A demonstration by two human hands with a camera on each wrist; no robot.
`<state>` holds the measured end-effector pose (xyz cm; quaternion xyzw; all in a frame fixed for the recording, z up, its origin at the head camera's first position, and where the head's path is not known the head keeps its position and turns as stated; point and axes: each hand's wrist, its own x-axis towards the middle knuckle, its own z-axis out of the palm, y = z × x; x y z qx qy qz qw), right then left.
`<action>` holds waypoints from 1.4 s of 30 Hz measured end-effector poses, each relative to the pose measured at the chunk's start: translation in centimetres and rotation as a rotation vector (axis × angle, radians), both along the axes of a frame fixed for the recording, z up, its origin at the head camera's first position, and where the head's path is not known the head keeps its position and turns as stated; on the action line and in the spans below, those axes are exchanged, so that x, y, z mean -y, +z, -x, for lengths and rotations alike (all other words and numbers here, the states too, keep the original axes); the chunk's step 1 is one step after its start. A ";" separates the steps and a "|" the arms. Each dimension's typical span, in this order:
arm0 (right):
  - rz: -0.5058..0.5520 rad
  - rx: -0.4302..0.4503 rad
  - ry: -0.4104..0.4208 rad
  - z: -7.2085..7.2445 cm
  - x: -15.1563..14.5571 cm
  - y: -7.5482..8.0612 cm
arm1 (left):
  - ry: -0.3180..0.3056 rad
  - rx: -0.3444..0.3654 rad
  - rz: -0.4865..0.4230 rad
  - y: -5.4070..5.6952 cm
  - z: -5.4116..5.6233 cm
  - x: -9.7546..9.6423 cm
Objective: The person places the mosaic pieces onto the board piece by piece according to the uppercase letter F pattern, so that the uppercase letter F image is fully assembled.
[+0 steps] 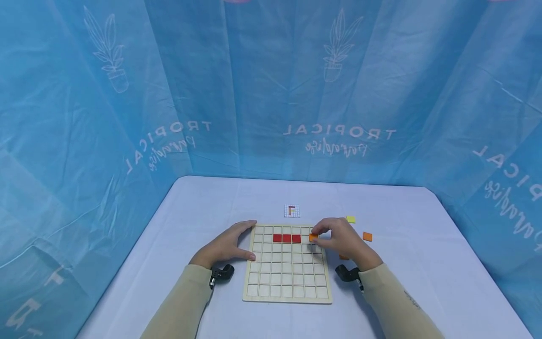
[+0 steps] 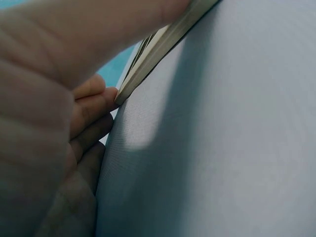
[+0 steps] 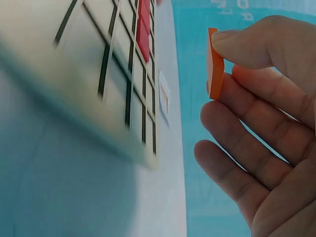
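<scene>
A wooden grid board [image 1: 287,300] lies on the table, with three red square tiles [image 1: 286,238] side by side in a row near its far edge. My right hand [image 1: 340,239] pinches an orange square tile [image 3: 216,64] between thumb and index finger, over the upper right part of the board. In the right wrist view that tile stands edge-on, above the board, the other fingers loosely bent. At the board's left side, my left hand [image 1: 228,246] has thumb and fingers spread along the edge, fingertips at the far left corner in the left wrist view.
Beyond the board lies a small card [image 1: 291,211] with a coloured grid pattern. To the right are a yellow tile [image 1: 350,219], an orange tile [image 1: 367,237] and another orange tile [image 1: 343,257] partly hidden by my right hand. A blue printed curtain [image 1: 262,94] surrounds the white table [image 1: 203,202].
</scene>
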<state>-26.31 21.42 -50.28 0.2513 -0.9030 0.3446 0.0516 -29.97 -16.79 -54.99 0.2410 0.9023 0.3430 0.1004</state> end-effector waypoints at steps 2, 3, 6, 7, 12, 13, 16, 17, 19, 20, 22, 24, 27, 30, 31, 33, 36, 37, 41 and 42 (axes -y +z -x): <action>0.000 0.015 0.019 0.2 0.7 0.1 | -0.001 0.001 -0.004 0.0 0.0 0.0; 0.000 0.023 0.026 0.2 1.1 0.1 | 0.001 0.001 -0.005 0.0 0.0 0.0; -0.013 0.041 0.047 0.4 2.3 0.3 | 0.000 0.007 -0.010 0.2 -0.1 0.0; -0.022 0.046 0.055 0.5 2.7 0.4 | 0.001 0.010 -0.012 0.2 -0.2 0.0; -0.073 0.070 0.095 0.8 4.5 0.6 | 0.007 0.027 -0.015 0.5 -0.3 0.0; -0.082 0.071 0.106 0.9 4.8 0.6 | 0.008 0.026 -0.014 0.5 -0.3 -0.1; -0.095 0.065 0.149 1.1 5.8 0.5 | 0.005 0.019 -0.008 0.5 -0.2 -0.1; -0.097 0.064 0.162 1.1 6.2 0.5 | 0.003 0.018 -0.003 0.5 -0.2 -0.1; -0.114 0.070 0.171 1.2 6.8 0.5 | 0.000 0.016 0.001 0.4 -0.1 0.0; -0.121 0.070 0.177 1.3 7.2 0.5 | -0.002 0.016 0.004 0.4 -0.1 0.0; -0.135 0.070 0.186 1.4 7.8 0.4 | -0.005 0.016 0.004 0.3 -0.1 0.0; -0.149 0.058 0.197 1.5 8.4 0.3 | -0.005 0.019 0.007 0.3 -0.1 0.0; -0.161 0.043 0.218 1.4 9.3 0.3 | -0.006 0.021 0.012 0.3 0.0 0.1; -0.171 0.047 0.225 1.3 10.0 0.3 | -0.009 0.016 0.009 0.4 0.0 0.0; -0.178 0.048 0.224 1.2 10.2 0.2 | -0.010 0.014 0.010 0.4 0.0 0.0; -0.191 0.053 0.220 1.2 10.5 0.1 | -0.014 0.010 0.007 0.4 -0.1 0.0; -0.219 0.052 0.210 1.2 10.8 -0.2 | -0.014 0.011 0.003 0.5 -0.1 0.1; -0.225 0.050 0.207 1.2 10.9 -0.3 | -0.015 0.011 0.004 0.5 -0.1 0.1; -0.248 0.016 0.204 1.3 11.2 -0.5 | -0.015 0.008 0.006 0.5 -0.1 0.1; -0.250 0.009 0.203 1.3 11.2 -0.5 | -0.015 0.007 0.008 0.5 -0.1 0.1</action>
